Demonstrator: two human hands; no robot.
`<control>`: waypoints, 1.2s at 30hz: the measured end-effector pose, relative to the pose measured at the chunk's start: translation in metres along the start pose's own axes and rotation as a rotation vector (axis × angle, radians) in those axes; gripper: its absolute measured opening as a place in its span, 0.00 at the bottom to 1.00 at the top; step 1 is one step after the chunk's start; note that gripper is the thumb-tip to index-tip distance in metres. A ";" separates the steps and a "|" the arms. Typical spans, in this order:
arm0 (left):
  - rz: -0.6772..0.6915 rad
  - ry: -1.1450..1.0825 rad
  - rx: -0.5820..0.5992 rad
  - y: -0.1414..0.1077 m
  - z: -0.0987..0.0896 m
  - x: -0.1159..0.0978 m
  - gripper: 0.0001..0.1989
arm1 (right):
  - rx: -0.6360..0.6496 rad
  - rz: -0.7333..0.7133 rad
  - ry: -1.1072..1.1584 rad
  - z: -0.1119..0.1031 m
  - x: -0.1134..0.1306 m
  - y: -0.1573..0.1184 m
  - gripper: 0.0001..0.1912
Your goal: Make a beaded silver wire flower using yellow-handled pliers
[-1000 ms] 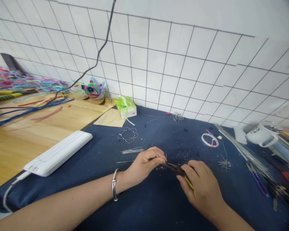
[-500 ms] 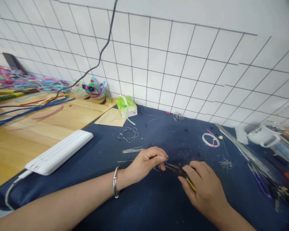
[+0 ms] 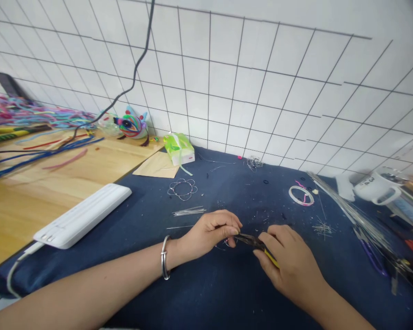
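Observation:
My left hand (image 3: pixel 211 233), a silver bangle (image 3: pixel 164 257) at its wrist, pinches a thin wire piece (image 3: pixel 226 244) whose shape is mostly hidden by the fingers. My right hand (image 3: pixel 291 261) is wrapped round yellow-handled pliers (image 3: pixel 250 240). The tips of the pliers meet the wire at my left fingertips; whether the jaws are fully closed is too small to tell. Beyond my left hand lie a row of straight wires (image 3: pixel 189 211) and a flower-shaped wire ring (image 3: pixel 182 189) on the dark blue cloth (image 3: pixel 206 293).
A white power strip (image 3: pixel 84 215) lies at left, near a tissue pack (image 3: pixel 179 148) on the cloth's back edge. Towards the right are a white ring-shaped coil (image 3: pixel 301 195), short wire bits (image 3: pixel 323 228), long wires (image 3: pixel 344 206), purple-handled scissors (image 3: pixel 373 259) and a white mug (image 3: pixel 376 188).
The view has shifted slightly. Both hands stay close together, with the pliers' tips now nearer my left fingertips and the pliers at a slightly different angle.

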State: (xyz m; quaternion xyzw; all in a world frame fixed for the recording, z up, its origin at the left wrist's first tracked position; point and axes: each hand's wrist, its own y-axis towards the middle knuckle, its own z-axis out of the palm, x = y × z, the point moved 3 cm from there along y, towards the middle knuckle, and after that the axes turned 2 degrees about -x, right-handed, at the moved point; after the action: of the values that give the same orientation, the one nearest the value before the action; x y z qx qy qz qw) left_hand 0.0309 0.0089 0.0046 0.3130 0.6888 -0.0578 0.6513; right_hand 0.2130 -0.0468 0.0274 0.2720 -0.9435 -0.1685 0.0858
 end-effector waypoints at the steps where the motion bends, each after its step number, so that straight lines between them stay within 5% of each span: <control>1: -0.013 -0.011 0.019 0.000 0.000 0.000 0.12 | 0.010 -0.008 0.005 0.000 0.000 0.000 0.09; 17: -0.093 -0.075 0.115 0.000 0.001 0.007 0.10 | 0.028 -0.073 -0.013 0.004 0.000 -0.001 0.07; 36: -0.150 -0.143 0.191 0.000 -0.002 0.010 0.10 | 0.006 0.006 0.252 0.011 -0.004 -0.002 0.07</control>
State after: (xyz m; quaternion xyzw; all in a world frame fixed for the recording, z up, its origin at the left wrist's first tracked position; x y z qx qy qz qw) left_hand 0.0296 0.0136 -0.0045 0.3164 0.6535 -0.1939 0.6597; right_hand 0.2149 -0.0430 0.0166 0.2886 -0.9265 -0.1300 0.2035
